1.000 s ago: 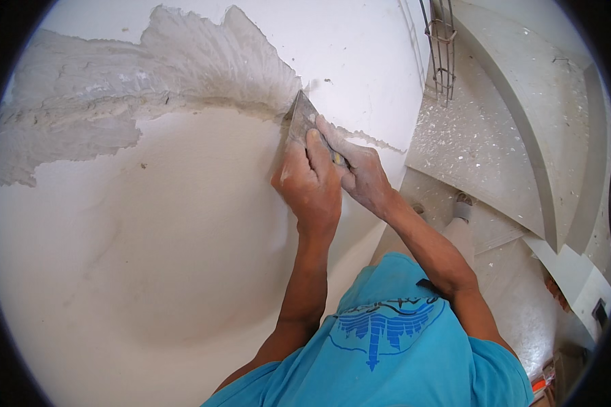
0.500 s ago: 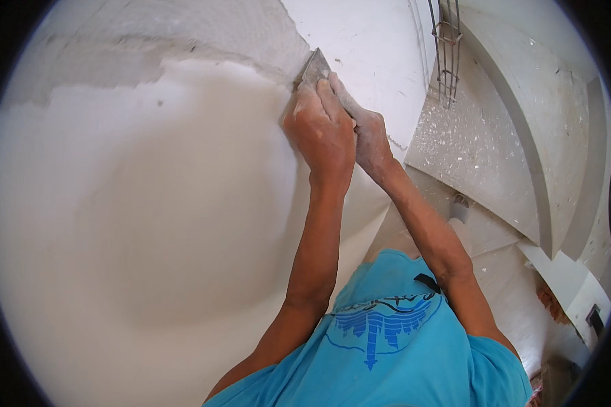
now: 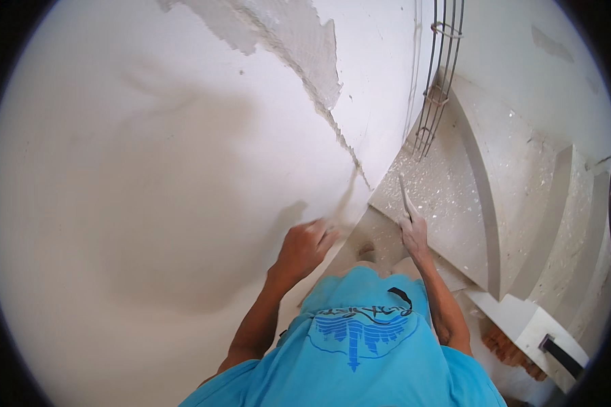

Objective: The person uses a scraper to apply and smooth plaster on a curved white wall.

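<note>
My right hand (image 3: 414, 234) grips a flat metal scraper (image 3: 405, 193), seen nearly edge-on and pointing up over the debris-strewn step. My left hand (image 3: 305, 247) is beside the white wall (image 3: 149, 203), its fingers curled in; the fingertips are blurred and nothing shows in them. Above the hands, a grey rough patch (image 3: 299, 41) narrows into a jagged crack (image 3: 339, 132) that runs down to the wall's lower corner.
A tied bundle of steel bars (image 3: 439, 88) rises at the step's inner corner. Curved stairs (image 3: 516, 142) climb on the right, with pale chips scattered on the nearest step (image 3: 448, 197). At lower right are a white object with a black handle (image 3: 560, 356) and reddish-brown bricks (image 3: 512, 349).
Both hands were together on the scraper against the upper wall. They have come down and apart, the right one keeping the scraper. My view has shifted, showing more of the crack and stairs.
</note>
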A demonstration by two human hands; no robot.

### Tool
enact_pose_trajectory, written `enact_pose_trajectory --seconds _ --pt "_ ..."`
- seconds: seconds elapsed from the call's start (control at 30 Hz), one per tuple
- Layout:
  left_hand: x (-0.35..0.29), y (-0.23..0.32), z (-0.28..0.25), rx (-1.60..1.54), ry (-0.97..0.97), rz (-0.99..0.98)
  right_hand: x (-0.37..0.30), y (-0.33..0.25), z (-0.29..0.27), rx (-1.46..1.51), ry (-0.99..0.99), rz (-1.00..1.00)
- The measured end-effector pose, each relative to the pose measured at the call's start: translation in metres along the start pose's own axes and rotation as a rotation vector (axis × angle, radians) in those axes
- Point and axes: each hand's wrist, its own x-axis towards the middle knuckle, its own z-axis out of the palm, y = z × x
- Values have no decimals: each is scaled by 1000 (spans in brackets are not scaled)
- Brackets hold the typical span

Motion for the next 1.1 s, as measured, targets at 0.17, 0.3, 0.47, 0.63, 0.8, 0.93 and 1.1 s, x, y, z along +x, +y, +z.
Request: enact_pose_trajectory --seconds 0.17,0.3,0.47,0.63,0.8,0.93,1.1 --pt "-59 6 -40 22 124 -72 -17 1 -31 499 -43 433" --pt "-80 29 -87 194 440 57 -12 -66 -36 460 -97 266" --pt "-143 40 -167 974 1248 388 5 -152 -10 -10 -79 -327" --pt "-182 37 -219 1718 1564 164 19 -202 19 -70 23 -454" --pt "-191 16 -224 1564 1556 -143 30 -215 41 -58 95 -447" --pt "-175 14 -228 1482 1621 -55 29 -221 55 10 102 -380" --pt "-182 0 -227 1211 1617 33 29 -230 62 -38 119 -314"
